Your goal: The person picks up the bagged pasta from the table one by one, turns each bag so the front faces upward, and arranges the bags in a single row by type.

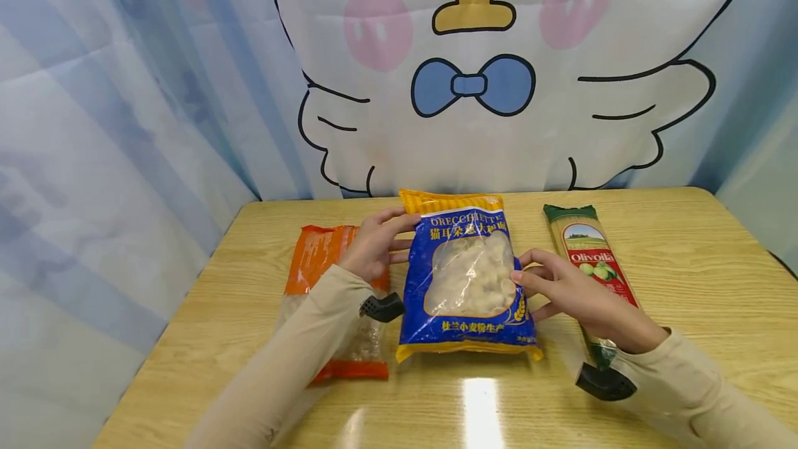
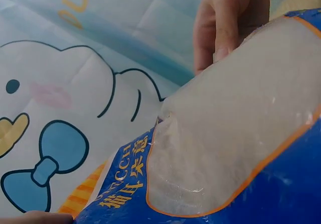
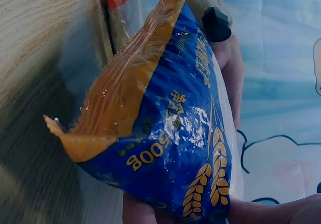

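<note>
Holding blue-yellow clear-window pasta bag [image 1: 470, 276], mid-frame, pinched btwn L hand [image 1: 377, 244] + R hand [image 1: 564, 289]; partly blocking orange pkt [image 1: 321, 255] ctr-left, green-red pkt [image 1: 589, 248] ctr-right.

Left hand [image 1: 376, 246] and right hand [image 1: 570, 291] hold a blue pasta bag [image 1: 469, 272]

My left arm [image 1: 289, 359] and right arm [image 1: 704, 390] reach forward and inward. My left hand [image 1: 377, 244], slightly farther forward, faces my right hand [image 1: 564, 289]; all 2 grip between thumb and fingers.
</note>
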Motion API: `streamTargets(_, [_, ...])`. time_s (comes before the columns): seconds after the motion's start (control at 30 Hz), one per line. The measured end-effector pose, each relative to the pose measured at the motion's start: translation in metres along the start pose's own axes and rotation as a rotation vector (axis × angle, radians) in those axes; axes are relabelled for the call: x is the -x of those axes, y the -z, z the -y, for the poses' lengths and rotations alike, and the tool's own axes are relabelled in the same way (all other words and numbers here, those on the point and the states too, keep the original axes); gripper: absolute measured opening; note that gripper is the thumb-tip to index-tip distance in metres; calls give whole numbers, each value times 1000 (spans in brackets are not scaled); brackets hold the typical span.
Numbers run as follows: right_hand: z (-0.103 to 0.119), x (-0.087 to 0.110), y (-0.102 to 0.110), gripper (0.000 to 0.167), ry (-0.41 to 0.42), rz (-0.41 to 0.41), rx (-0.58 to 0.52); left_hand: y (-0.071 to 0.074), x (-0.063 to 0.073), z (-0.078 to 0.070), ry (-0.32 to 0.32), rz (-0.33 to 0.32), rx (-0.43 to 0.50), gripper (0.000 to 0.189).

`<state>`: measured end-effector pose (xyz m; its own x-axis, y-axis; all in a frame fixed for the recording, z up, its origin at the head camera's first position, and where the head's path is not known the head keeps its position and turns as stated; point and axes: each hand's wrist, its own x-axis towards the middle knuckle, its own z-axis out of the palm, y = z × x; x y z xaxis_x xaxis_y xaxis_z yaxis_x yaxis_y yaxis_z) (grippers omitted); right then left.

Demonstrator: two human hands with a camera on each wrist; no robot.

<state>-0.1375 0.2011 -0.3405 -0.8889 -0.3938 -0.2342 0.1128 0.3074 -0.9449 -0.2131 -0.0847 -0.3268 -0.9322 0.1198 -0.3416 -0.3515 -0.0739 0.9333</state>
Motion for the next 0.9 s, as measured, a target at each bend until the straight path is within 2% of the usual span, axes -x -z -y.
streamTargets(0.23, [-4, 0, 9, 41, -37, 3, -5, -5, -14, 0, 16, 67, -19, 44])
streamTargets(0.5, [-12, -1, 24, 52, -76, -31, 1, -22, -31, 7, 33, 85, -11, 49])
streamTargets(0.7, [-20, -1, 35, 51, -87, -32, 22, -35, -40, 12, 41, 92, 24, 55])
streamTargets(0.9, [-26, -1, 44, 52, -116, -67, 71, -43, -48, 21, 55, 93, 54, 54])
